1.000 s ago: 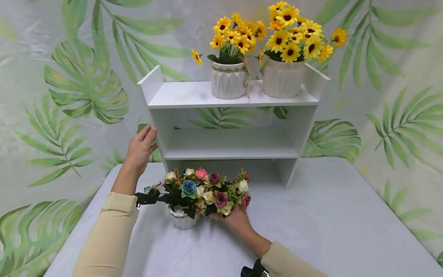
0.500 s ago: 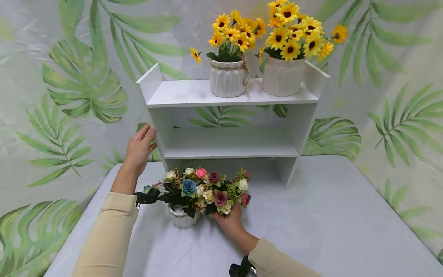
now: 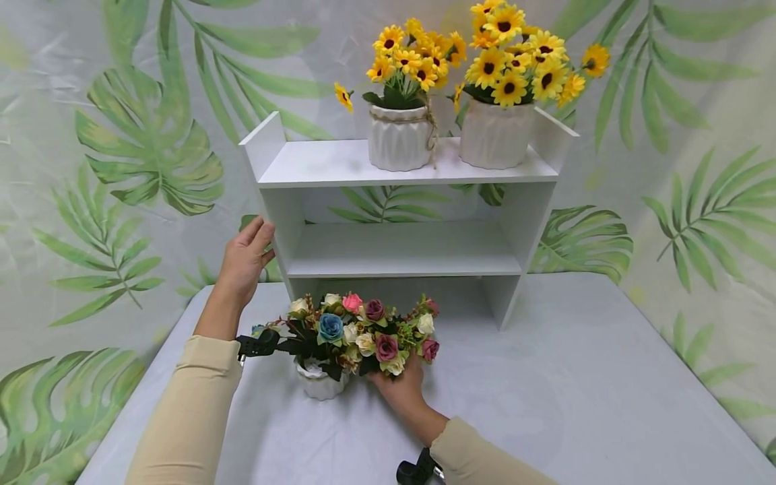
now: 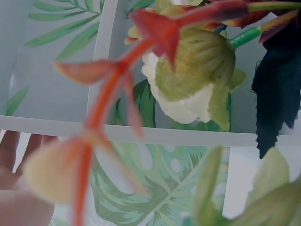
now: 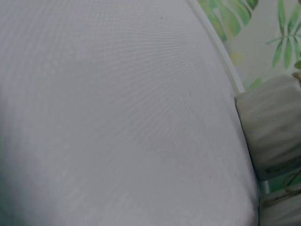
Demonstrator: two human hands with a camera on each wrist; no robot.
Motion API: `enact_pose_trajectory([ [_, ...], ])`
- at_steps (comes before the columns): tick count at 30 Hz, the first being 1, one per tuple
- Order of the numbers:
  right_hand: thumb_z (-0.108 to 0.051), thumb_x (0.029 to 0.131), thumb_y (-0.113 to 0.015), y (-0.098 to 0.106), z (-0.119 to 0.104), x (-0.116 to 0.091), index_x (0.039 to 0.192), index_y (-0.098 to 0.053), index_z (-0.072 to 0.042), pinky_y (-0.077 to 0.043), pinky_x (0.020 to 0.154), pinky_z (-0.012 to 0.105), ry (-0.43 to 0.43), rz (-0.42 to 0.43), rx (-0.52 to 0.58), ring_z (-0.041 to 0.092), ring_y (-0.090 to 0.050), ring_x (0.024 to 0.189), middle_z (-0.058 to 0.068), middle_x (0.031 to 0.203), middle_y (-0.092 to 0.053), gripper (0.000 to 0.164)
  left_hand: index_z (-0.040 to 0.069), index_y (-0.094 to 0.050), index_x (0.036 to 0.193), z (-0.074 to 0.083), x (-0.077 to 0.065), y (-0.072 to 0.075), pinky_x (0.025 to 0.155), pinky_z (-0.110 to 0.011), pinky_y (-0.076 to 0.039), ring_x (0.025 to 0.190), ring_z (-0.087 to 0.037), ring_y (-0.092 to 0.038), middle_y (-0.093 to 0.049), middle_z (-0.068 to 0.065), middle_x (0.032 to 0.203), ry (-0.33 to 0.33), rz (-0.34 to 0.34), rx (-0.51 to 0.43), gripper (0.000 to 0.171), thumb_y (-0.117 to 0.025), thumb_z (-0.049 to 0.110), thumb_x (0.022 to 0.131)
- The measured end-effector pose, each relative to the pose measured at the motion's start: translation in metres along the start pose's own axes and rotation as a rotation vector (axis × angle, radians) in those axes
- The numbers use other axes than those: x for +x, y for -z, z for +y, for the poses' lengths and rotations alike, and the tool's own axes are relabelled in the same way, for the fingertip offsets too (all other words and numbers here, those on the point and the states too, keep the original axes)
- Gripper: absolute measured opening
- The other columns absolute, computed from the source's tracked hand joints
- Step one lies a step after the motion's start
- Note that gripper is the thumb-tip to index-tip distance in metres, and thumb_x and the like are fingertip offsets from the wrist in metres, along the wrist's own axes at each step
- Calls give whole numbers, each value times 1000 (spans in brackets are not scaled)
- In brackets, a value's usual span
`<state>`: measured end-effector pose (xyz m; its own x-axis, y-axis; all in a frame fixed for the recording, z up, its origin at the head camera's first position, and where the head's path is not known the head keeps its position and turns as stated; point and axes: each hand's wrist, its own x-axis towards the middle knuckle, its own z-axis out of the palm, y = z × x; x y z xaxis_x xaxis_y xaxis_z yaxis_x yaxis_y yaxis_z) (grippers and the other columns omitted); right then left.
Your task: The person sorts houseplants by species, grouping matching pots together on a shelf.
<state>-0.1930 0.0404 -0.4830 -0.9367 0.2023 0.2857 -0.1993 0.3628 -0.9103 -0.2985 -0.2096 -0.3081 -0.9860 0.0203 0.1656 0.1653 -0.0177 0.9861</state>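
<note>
My left hand (image 3: 245, 259) is at the left side panel of the white shelf unit (image 3: 388, 174), fingers bent slightly with their tips at the panel's outer edge. In the left wrist view its fingers (image 4: 19, 150) show beyond a blurred stem. Before the shelf, a white pot (image 3: 321, 380) of mixed artificial roses (image 3: 330, 329) stands on the table. My right hand (image 3: 405, 389) grips beneath the right-hand cluster of roses (image 3: 386, 347), purple, cream and white; the blooms hide most of its fingers and the base they close around.
Two white pots (image 3: 399, 141) (image 3: 494, 138) of yellow sunflowers stand on the top shelf, one tied with twine. A middle shelf board (image 3: 403, 249) lies below. The table (image 3: 606, 377) has a pale cloth, and a leaf-printed backdrop (image 3: 151, 148) hangs behind.
My right forearm has shifted slightly left and up, bringing the hand a little further under the roses. The left hand stays at the shelf panel.
</note>
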Motion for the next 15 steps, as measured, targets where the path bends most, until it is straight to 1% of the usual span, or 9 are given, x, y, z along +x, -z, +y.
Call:
enact_pose_trajectory([
  [2, -5, 65, -80, -1, 1, 1, 128, -46, 12, -43, 101, 60, -2, 2, 21, 50, -52, 117, 33, 124, -54, 74, 18, -29, 158, 0, 0, 0, 127, -45, -22, 153, -21, -26, -25, -4, 166, 0, 0, -2, 64, -51, 41, 102],
  [4, -3, 65, -79, -1, 3, 3, 130, -47, 8, -47, 105, 51, 16, -8, 72, 42, -54, 120, 28, 126, -56, 73, 18, -29, 158, 0, 1, 0, 127, -45, -23, 153, -21, -26, -25, -4, 166, -1, -1, -3, 64, -51, 41, 102],
  [7, 1, 67, -75, 1, 8, 7, 133, -47, 4, -47, 108, 31, 54, -37, 175, 21, -56, 122, 21, 129, -59, 72, 18, -29, 158, -1, 1, 0, 127, -46, -23, 153, -22, -25, -24, -4, 166, -3, -5, -1, 64, -51, 41, 102],
  [9, 3, 69, -72, 4, 10, 9, 133, -47, 3, -45, 107, 22, 63, -58, 205, 8, -54, 120, 18, 130, -60, 68, 19, -28, 158, -1, 0, 1, 127, -46, -22, 153, -22, -24, -23, -3, 167, -1, -7, 1, 65, -51, 41, 102],
  [11, 3, 72, -70, 7, 11, 12, 133, -48, 3, -44, 107, 19, 63, -76, 199, 5, -53, 120, 18, 130, -60, 65, 19, -27, 158, -1, 0, 1, 127, -46, -21, 154, -22, -23, -22, -2, 167, 1, -9, 1, 65, -50, 42, 102],
  [15, -2, 76, -71, 20, 10, 14, 134, -48, 3, -44, 109, 24, 50, -127, 121, 14, -54, 123, 19, 131, -61, 63, 20, -27, 158, -2, 0, 3, 128, -46, -20, 154, -21, -21, -20, -1, 167, 8, -6, -4, 66, -51, 43, 101],
])
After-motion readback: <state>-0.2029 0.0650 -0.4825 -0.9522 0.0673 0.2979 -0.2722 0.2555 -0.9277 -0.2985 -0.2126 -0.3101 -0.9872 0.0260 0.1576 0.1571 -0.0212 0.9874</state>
